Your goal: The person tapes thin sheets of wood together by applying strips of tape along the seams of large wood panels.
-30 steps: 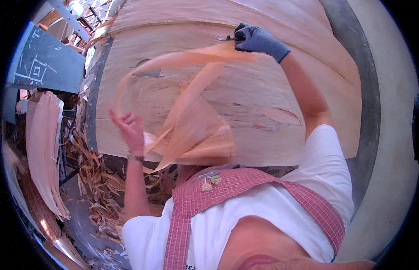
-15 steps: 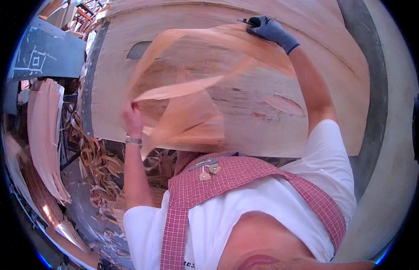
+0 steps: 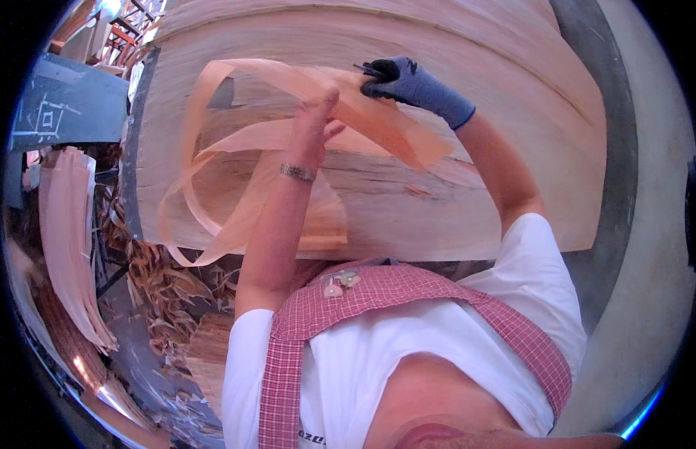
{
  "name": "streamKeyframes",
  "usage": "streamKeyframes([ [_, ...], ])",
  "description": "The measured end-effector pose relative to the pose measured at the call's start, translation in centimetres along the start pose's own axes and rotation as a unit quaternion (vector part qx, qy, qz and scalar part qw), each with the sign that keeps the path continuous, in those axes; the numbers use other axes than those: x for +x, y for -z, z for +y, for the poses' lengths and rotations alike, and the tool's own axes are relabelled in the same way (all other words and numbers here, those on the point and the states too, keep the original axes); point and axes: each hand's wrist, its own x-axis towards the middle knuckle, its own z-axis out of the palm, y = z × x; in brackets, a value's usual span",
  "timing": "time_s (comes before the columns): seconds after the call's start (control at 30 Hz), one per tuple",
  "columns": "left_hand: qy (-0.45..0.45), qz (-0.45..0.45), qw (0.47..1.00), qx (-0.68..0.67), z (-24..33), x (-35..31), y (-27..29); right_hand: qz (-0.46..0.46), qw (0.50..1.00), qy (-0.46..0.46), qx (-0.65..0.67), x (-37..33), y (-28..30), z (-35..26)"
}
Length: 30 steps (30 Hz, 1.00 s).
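My bare left hand [image 3: 316,129], with a watch [image 3: 297,172] on its wrist, is against a long strip of wood veneer [image 3: 284,78], fingers apart. The strip is pale orange and loops out to the left over the table's near edge. My right hand [image 3: 404,81], in a grey-blue glove with dark fingertips, is closed on a thin dark hand tool [image 3: 369,71] whose exact kind I cannot make out. That hand is just above the strip, beside my left hand. Beneath both lies a wide sheet of veneer [image 3: 513,187] with cracks and torn holes.
A long thin stick [image 3: 468,37] lies across the far part of the sheet. The table's dark edge [image 3: 625,150] curves along the right. To the left stand a stack of veneer strips [image 3: 63,224] and a blue-grey panel [image 3: 82,97]. Curled veneer scraps [image 3: 165,292] litter the floor.
My left hand has moved right and farther from me, away from the strip's left part. My right hand has come left and nearer, tool still held. The strip's loop has swung left.
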Motion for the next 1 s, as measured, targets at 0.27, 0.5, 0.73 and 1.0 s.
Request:
streamKeyframes([
  [0.27,-0.026,-0.015,0.992,-0.120,-2.2,2.6,2.6,0.181,0.965,0.104,-0.161,-5.2,-3.5,0.3],
  [0.5,-0.038,-0.092,0.978,-0.182,-1.0,1.1,4.5,0.089,0.996,-0.005,-0.032,-9.3,-10.7,0.2],
  [0.73,-0.093,-0.278,0.954,-0.068,-0.3,-2.2,8.9,-0.011,0.935,-0.071,0.347,-12.9,-9.4,-3.4],
  [1.0,-0.153,-0.136,0.917,0.343,0.5,-5.1,15.2,0.031,0.974,-0.080,0.212,-11.7,-8.0,-1.9],
])
